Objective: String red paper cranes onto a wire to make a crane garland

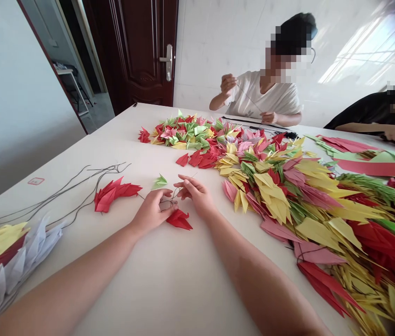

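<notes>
My left hand and my right hand meet over the white table, both pinching a thin dark wire between the fingertips. A red folded paper piece lies just under my hands. A small green folded piece rests a little beyond my left hand. To the left, a cluster of red folded pieces is threaded on the wire.
A big heap of red, yellow, pink and green folded pieces covers the table's right side. Loose wires and a white, yellow and red strung bunch lie at the left. Two people sit at the far side; one in white holds a thread.
</notes>
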### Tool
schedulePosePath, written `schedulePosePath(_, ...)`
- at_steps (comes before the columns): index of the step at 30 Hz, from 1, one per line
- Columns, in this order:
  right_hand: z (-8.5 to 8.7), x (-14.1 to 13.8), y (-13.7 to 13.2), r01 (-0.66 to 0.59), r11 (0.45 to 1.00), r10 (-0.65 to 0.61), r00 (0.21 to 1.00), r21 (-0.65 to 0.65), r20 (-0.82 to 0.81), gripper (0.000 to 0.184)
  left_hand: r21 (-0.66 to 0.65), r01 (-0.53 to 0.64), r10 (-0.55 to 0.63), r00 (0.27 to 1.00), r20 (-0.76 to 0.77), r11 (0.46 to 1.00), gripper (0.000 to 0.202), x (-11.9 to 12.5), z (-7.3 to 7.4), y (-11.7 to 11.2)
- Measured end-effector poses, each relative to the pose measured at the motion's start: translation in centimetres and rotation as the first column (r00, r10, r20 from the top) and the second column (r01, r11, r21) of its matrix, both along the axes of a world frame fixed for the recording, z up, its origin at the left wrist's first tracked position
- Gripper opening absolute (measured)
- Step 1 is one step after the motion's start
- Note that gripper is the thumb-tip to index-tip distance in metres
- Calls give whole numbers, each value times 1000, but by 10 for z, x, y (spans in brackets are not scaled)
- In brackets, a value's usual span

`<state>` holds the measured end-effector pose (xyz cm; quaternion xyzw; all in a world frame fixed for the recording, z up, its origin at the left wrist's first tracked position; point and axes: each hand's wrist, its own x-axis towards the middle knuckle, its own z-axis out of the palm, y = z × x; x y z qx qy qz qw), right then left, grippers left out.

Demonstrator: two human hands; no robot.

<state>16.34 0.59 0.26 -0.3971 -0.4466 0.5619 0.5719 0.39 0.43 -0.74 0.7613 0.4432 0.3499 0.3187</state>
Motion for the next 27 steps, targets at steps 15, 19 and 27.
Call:
schedulePosePath(15, -1, -10, -6, -120, 992, 122, 990, -36, 67, 35, -157, 65, -42, 989, 142, 986, 31, -2, 3, 1)
schedulePosePath(19, 0, -15, -9, -154, 987, 157, 986, -49, 63, 38, -103, 111, -97, 986, 135, 988, 29, 0, 5, 1)
schedulePosePath(27, -4, -10, -3, 4, 999, -4, 1000, -42, -1, 32, -108, 70, -68, 997, 23, 992, 36, -2, 9, 0)
